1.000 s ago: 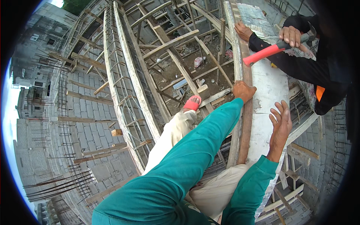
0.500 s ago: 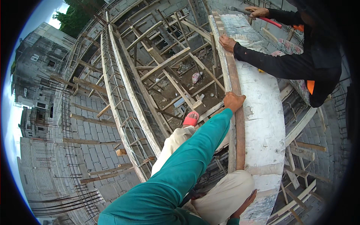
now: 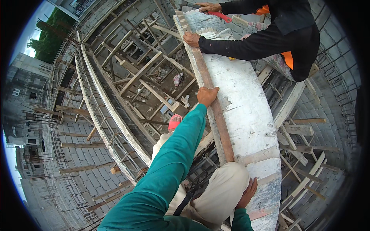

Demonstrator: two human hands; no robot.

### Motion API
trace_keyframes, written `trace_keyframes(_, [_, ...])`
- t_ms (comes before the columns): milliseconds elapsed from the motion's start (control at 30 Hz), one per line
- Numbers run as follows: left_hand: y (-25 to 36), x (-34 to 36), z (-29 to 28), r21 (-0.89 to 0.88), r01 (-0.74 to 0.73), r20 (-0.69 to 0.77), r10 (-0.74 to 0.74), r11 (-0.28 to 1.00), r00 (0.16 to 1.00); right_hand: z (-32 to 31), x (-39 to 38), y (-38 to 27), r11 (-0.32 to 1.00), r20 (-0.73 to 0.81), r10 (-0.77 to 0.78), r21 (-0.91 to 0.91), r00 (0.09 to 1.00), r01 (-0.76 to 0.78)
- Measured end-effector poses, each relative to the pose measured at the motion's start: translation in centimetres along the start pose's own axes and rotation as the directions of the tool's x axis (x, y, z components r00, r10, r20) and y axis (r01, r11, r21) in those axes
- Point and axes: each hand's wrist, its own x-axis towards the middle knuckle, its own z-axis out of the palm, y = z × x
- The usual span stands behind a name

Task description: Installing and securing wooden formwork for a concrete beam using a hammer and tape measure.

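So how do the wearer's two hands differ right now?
The left hand is stretched far forward and curled over the wooden strip; the right hand is drawn back, fingers spread against the knee beside the white curved board. Both wear teal sleeves, and neither holds a tool.

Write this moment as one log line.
left hand: grips long brown wooden plank | right hand: rests on own beige-trousered knee

Green sleeves, brown wood and a white curved top

The long brown wooden strip [image 3: 216, 115] lay on the curved white, scuffed board [image 3: 250, 111]. The person's long sleeve [image 3: 169, 165] was teal green, the trousers [image 3: 219, 192] were pale cream, and the rubber sandal [image 3: 174, 122] was pink-red. The co-worker's top [image 3: 277, 34] was black with orange, and the hammer handle [image 3: 220, 15] was red.
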Motion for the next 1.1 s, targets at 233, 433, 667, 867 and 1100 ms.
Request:
trace_keyframes(233, [-0.2, -0.1, 0.0, 0.019, 0.038, -0.011, -0.038, 0.999, 0.999, 0.1, -0.1, 0.3, 1.000, 0.006, 0.011, 0.010, 1.000, -0.011])
trace_keyframes(433, [0.5, -0.1, -0.1, 0.042, 0.033, -0.001, -0.033, 0.999, 0.999, 0.3, -0.1, 0.6, 1.000, -0.008, 0.009, 0.004, 1.000, -0.009])
trace_keyframes(667, [0.8, -0.6, 0.0, 0.029, 0.039, 0.009, -0.039, 0.999, 0.999, 0.5, -0.5, 1.1, 0.998, 0.019, 0.049, 0.027, 0.999, -0.049])
trace_keyframes(867, [0.4, -0.2, -0.2, 0.020, 0.034, 0.015, -0.034, 0.999, 0.999, 0.0, -0.1, 0.5, 0.997, 0.030, 0.050, 0.063, 0.998, -0.052])
trace_keyframes(1100, [0.0, 0.2, 0.2, 0.023, 0.021, -0.008, -0.020, 1.000, 1.000, 0.9, -0.4, 1.4, 0.998, 0.021, 0.054, 0.038, 0.998, -0.055])
